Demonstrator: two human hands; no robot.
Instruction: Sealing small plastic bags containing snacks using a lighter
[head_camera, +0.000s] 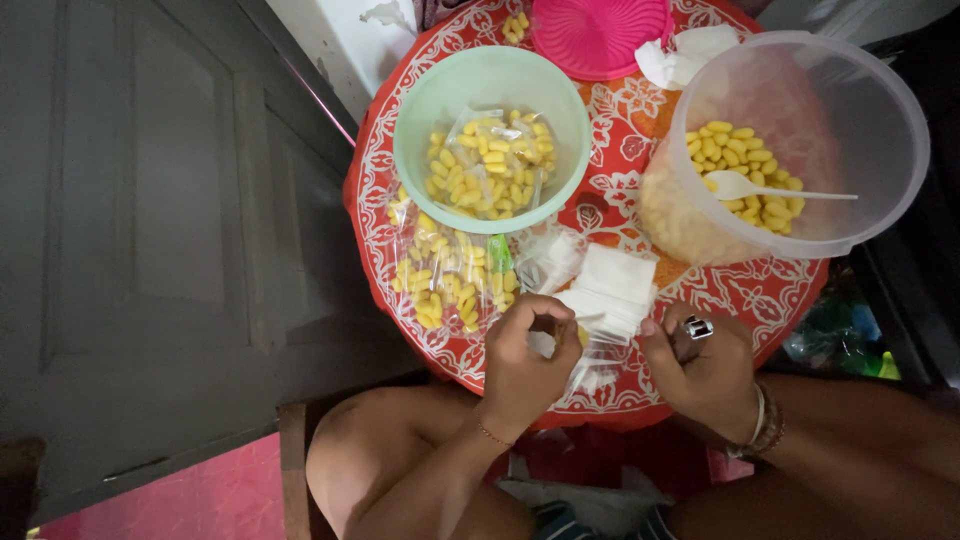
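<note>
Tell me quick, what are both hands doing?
Left hand: closed, pinching a small clear plastic bag.
Right hand: closed, fingers curled on the same bag's other side.

One head-worn view, steeply downward and close over the round red tray, perhaps tilted slightly forward.
</note>
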